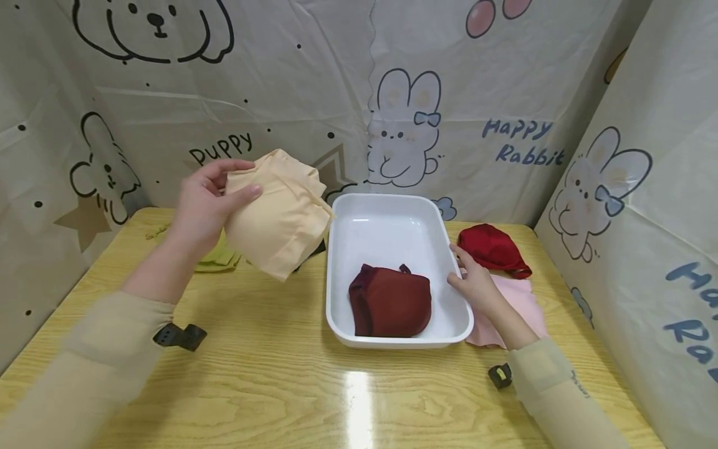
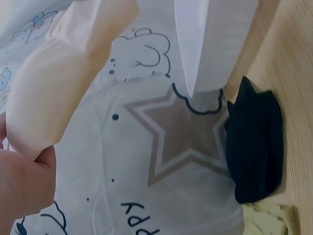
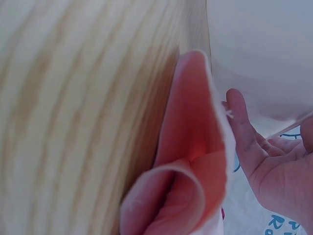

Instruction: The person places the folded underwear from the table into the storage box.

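My left hand point(image 1: 204, 196) pinches a beige garment point(image 1: 275, 218) by its left edge, thumb in front. It looks like a folded bra with a smooth rounded cup, held up left of the white tray point(image 1: 387, 231). In the left wrist view, the same beige bra point(image 2: 54, 78) hangs in front of the backdrop. A dark red folded bra point(image 1: 395, 302) lies in the near half of the tray. At the tray's right side, my right hand point(image 1: 473, 280) grips the rim with its thumb over the edge. From the right wrist, that hand's fingers point(image 3: 239, 112) reach along the tray's outer wall.
Right of the tray lie a bright red cupped garment point(image 1: 490, 248) and a pink cloth piece point(image 1: 518, 305). A yellow-green garment point(image 1: 219, 259) and a black one point(image 2: 257, 142) lie at the left back. Patterned sheets point(image 1: 314, 81) wall in the wooden table point(image 1: 269, 386).
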The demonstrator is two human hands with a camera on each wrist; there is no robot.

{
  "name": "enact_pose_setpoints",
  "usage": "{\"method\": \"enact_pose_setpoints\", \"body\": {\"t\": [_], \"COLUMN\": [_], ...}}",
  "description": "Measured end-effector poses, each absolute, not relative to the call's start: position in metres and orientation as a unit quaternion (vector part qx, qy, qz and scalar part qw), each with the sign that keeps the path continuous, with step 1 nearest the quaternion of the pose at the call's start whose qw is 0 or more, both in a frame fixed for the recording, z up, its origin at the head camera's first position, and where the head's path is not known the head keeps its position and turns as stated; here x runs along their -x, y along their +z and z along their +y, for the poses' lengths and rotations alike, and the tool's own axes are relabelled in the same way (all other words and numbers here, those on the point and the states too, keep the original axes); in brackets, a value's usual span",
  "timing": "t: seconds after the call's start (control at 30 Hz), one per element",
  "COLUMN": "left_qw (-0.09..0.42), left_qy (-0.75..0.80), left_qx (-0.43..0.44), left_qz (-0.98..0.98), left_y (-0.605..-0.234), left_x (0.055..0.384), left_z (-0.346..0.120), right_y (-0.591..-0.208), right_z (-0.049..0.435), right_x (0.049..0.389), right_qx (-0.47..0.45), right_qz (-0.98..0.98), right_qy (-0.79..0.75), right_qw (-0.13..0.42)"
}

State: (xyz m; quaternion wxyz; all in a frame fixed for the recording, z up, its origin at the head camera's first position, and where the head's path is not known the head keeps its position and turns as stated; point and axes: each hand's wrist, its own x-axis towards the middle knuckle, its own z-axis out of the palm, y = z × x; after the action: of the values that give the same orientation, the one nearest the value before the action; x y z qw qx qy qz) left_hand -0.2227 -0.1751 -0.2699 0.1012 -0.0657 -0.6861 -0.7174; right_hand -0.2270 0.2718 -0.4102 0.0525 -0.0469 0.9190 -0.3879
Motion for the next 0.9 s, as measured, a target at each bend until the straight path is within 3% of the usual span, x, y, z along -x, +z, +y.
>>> {"method": "enact_pose_setpoints", "body": {"t": [0.27,0.5,0.9], "left_qw": [0.110,0.153,0.211], "left_qy": [-0.754,-0.775,-0.808], "left_qx": [0.064,0.073,0.012], "left_qz": [-0.644,-0.609,-0.550], "left_y": [-0.275,-0.284,-0.299], "left_x": [0.230,0.238,0.249], "left_z": [-0.157,-0.140,-0.109], "right_y": [-0.411,-0.410,-0.413], "right_z": [0.272,0.272,0.273], "right_x": [0.226,0.227,0.229], "right_qx": [0.046,0.050,0.055], "right_qz": [0.917,0.918,0.920], "right_qy": [-0.392,-0.391,-0.385], "right_qw": [0.052,0.047,0.041]}}
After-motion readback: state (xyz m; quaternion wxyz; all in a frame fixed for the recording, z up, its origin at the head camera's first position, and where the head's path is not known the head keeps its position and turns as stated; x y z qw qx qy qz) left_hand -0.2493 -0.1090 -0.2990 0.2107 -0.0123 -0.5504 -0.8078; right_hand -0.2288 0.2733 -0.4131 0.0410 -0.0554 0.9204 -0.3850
